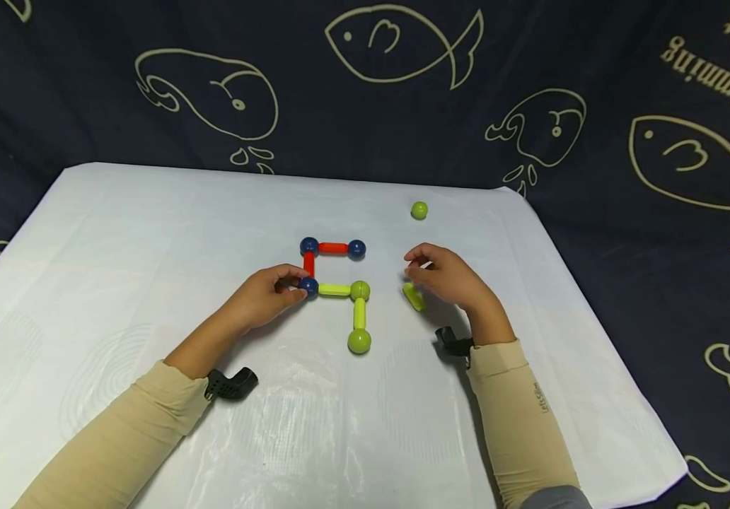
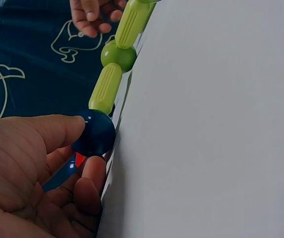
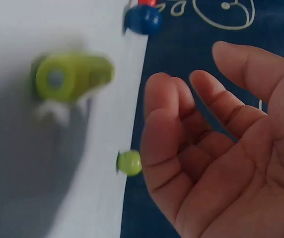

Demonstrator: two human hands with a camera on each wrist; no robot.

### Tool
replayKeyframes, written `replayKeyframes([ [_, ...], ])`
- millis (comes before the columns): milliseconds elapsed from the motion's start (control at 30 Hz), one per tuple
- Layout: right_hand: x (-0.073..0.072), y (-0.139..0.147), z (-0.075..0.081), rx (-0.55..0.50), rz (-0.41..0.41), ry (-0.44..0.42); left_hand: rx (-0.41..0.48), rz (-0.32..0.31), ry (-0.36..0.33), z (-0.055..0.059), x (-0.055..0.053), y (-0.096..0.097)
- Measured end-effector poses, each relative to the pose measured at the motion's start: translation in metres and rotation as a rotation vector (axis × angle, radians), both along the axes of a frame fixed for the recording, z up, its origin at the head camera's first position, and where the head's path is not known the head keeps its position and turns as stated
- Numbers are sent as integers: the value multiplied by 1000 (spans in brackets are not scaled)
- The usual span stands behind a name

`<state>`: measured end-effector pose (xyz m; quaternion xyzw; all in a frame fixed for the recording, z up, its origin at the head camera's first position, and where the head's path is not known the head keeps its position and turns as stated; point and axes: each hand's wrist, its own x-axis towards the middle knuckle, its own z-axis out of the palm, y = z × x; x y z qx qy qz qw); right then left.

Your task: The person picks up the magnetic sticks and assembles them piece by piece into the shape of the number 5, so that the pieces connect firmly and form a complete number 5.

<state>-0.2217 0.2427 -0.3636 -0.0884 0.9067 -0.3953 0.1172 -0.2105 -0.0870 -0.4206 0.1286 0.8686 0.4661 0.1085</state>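
Note:
My left hand (image 1: 264,297) pinches a blue ball (image 2: 98,134) between thumb and fingers, at the corner of a joined chain on the table. From that ball a red rod (image 1: 309,264) runs up to a second blue ball (image 1: 309,245), and another red rod (image 1: 333,248) leads to a third. A yellow-green rod (image 1: 334,290) links the pinched ball to a green ball (image 1: 360,290); a further rod (image 1: 359,314) ends at a green ball (image 1: 359,341). Loosely curled and holding nothing, my right hand (image 1: 446,277) hovers beside a loose yellow-green rod (image 1: 414,297), blurred in the right wrist view.
A single green ball (image 1: 419,210) lies near the table's far edge, beyond my right hand. The white-covered table (image 1: 167,233) meets a dark cloth (image 1: 314,141) with fish drawings. Black wrist mounts (image 1: 233,384) sit on both forearms.

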Motion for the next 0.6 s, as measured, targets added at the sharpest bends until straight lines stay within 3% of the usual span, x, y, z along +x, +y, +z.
replayKeyframes([
  [333, -1, 12, -8, 200, 44, -39, -5, 6, -4, 0, 0, 0],
  [600, -1, 13, -11, 223, 85, -84, -2, 12, -10, 0, 0, 0],
])
